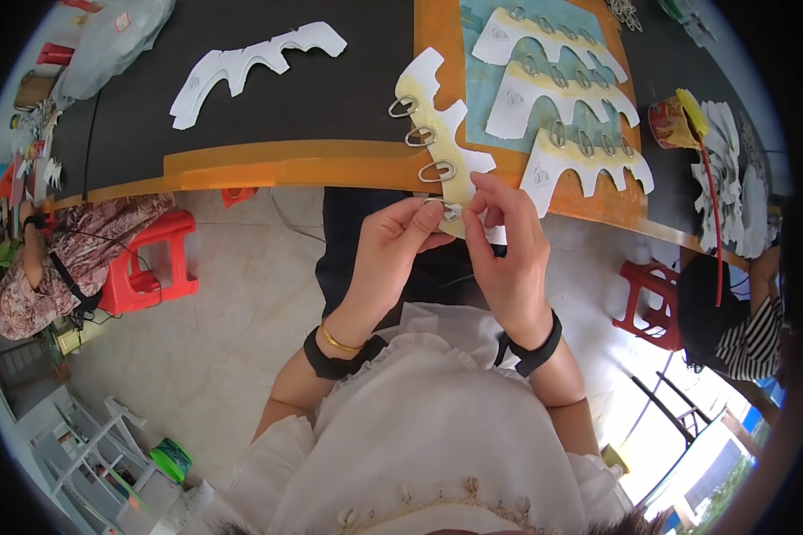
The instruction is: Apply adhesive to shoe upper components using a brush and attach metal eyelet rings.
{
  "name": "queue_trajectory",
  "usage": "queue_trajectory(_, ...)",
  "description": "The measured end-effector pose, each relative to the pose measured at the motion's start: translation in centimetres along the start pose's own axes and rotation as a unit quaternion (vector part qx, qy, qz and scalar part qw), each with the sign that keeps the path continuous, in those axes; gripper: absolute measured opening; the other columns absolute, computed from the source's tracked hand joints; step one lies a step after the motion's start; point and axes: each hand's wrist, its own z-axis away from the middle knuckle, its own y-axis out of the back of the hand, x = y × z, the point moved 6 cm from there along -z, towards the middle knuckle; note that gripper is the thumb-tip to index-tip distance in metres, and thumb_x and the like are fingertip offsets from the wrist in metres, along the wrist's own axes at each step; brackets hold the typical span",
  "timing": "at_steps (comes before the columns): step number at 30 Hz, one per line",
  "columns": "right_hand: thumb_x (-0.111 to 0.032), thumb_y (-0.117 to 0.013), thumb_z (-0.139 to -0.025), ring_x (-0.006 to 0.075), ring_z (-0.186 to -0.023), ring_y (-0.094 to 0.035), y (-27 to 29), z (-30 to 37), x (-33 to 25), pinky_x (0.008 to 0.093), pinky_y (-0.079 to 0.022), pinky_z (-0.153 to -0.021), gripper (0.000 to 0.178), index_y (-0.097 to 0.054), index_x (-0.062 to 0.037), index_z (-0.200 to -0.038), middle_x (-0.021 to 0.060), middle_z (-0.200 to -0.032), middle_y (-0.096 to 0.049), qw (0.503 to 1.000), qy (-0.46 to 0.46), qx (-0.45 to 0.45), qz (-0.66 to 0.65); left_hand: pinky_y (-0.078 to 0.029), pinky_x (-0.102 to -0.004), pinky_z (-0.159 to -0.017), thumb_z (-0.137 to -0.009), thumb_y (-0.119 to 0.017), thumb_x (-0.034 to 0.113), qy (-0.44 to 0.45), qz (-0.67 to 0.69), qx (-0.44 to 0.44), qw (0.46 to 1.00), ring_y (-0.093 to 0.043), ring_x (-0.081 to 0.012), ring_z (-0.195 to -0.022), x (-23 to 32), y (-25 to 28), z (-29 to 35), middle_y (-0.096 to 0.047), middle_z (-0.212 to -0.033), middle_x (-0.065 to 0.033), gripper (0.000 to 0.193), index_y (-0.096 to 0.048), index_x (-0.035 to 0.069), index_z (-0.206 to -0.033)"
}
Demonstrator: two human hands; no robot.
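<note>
A white scalloped shoe-upper piece (442,134) with a yellowish glued edge and three metal loops reaches from the table edge down to my hands. My left hand (393,245) pinches a small metal ring (437,206) against its lower end. My right hand (509,250) grips the same end from the other side, fingers closed on the piece. Both wrists wear black bands.
A dark worktable (268,98) with an orange edge holds a plain white cut piece (250,62) and three finished pieces (562,98) on a teal mat. A glue pot with yellow brush (678,120) stands right. Red stools (156,259) and seated people flank me.
</note>
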Motion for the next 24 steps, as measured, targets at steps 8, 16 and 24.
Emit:
queue_trajectory(8,0.01,-0.068,-0.076,0.0223,-0.073,-0.054,0.1,0.0,0.3,0.0335,-0.046,-0.066,0.045,-0.06,-0.0055,-0.117,0.005,-0.085,-0.059,1.0,0.0,0.008,0.002,-0.059,-0.0289,-0.081,-0.096,-0.064,0.013,0.013,-0.11,0.009,0.994,-0.069,-0.0141,-0.088,0.7,0.2,0.1,-0.071,-0.099,-0.0079,0.02,-0.067,-0.003,-0.108)
queue_trajectory(16,0.008,-0.072,-0.074,0.0241,-0.075,-0.057,0.8,-0.1,-0.2,0.0354,-0.046,-0.066,0.041,-0.064,-0.006,-0.112,0.0057,-0.086,-0.063,0.999,0.04,-0.005,0.015,-0.059,-0.0267,-0.078,-0.095,-0.066,0.011,-0.007,-0.135,0.03,0.99,-0.069,-0.0124,-0.084,0.4,0.2,0.1,-0.072,-0.095,-0.0077,0.018,-0.069,-0.003,-0.106)
queue_trajectory(24,-0.006,-0.077,-0.073,0.0205,-0.078,-0.059,1.2,0.1,-0.9,0.0331,-0.042,-0.07,0.017,-0.07,-0.0076,-0.089,0.0008,-0.084,-0.064,0.988,0.057,-0.023,0.14,-0.058,-0.026,-0.078,-0.095,-0.066,0.014,-0.017,-0.145,0.033,0.989,-0.068,-0.0112,-0.083,0.6,0.0,0.5,-0.071,-0.095,-0.0068,0.02,-0.069,-0.003,-0.104)
